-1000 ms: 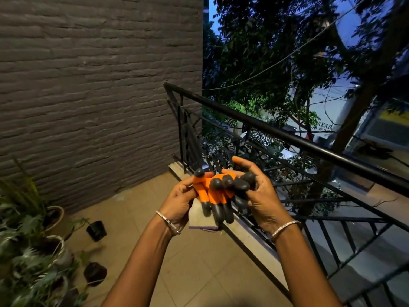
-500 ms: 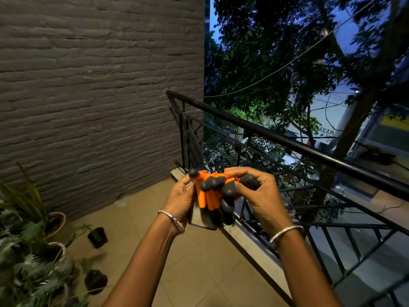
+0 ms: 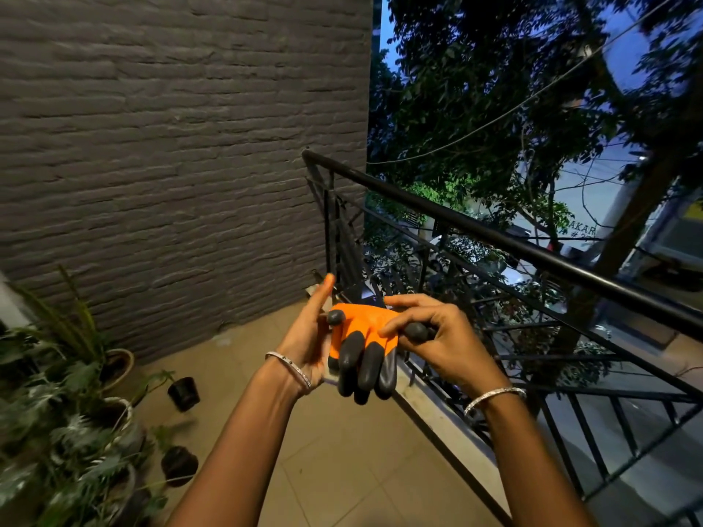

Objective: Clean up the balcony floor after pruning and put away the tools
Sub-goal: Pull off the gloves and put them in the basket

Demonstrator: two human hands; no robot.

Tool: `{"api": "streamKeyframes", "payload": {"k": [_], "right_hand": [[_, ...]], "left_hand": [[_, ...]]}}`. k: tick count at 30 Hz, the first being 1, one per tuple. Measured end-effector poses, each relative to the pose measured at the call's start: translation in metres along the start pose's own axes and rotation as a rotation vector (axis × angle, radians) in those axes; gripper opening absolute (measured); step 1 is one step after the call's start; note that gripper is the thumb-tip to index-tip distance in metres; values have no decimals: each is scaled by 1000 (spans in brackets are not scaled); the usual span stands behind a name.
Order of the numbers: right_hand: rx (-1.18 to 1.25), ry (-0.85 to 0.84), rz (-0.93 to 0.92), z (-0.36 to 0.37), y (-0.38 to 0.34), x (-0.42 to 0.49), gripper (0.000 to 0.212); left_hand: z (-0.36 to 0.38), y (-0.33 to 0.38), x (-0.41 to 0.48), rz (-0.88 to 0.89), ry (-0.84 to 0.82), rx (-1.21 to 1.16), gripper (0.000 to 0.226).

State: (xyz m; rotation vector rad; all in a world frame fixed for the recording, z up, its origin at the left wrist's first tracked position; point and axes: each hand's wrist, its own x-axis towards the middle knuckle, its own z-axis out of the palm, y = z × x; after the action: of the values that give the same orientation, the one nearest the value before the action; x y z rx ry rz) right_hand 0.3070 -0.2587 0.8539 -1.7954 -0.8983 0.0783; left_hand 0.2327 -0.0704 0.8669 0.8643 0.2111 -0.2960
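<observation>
A pair of orange gardening gloves (image 3: 361,340) with dark grey fingertips hangs between my hands at chest height, fingers pointing down. My right hand (image 3: 437,336) grips the gloves from the right, its fingers curled over the orange top and one dark finger. My left hand (image 3: 310,332) lies flat against the gloves' left side with its fingers straight and pointing up. Both hands are over the tiled balcony floor (image 3: 342,469), close to the railing.
A black metal railing (image 3: 494,237) runs along the right side, with a low kerb (image 3: 449,424) at its foot. A dark brick wall (image 3: 171,146) closes the far end. Potted plants (image 3: 57,412) and two small black pots (image 3: 184,392) (image 3: 178,464) stand at the left.
My left hand has let go its grip and straightened its fingers against the gloves. My right hand has folded the gloves over so the dark fingers hang downward.
</observation>
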Motion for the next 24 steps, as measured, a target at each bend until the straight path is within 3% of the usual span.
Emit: {"api": "streamKeyframes", "payload": {"k": [3,5,9,11,15,20,24], "right_hand": [[5,-8,-11,4,5,0,37],[133,18,-9,5,8,-3,36],[819,126,170,4,17,-9,63],[998,96,268,1,21,-11,68],[787,-44,364,19,15,-16,52],[657,69,328,39,10,-10,62],[536,77,304,39,8,-10,39]], "left_hand": [[0,-3,-2,52,115,145,39],[-4,-5,-2,100,193,179,14],[-9,-6,-5,184,167,111,17],[-13,-8,-2,244,174,88,29],[-18,-16,8,312,206,59,40],[-23,-27,19,409,259,85,52],[-21,-34,20,559,330,280,42]]}}
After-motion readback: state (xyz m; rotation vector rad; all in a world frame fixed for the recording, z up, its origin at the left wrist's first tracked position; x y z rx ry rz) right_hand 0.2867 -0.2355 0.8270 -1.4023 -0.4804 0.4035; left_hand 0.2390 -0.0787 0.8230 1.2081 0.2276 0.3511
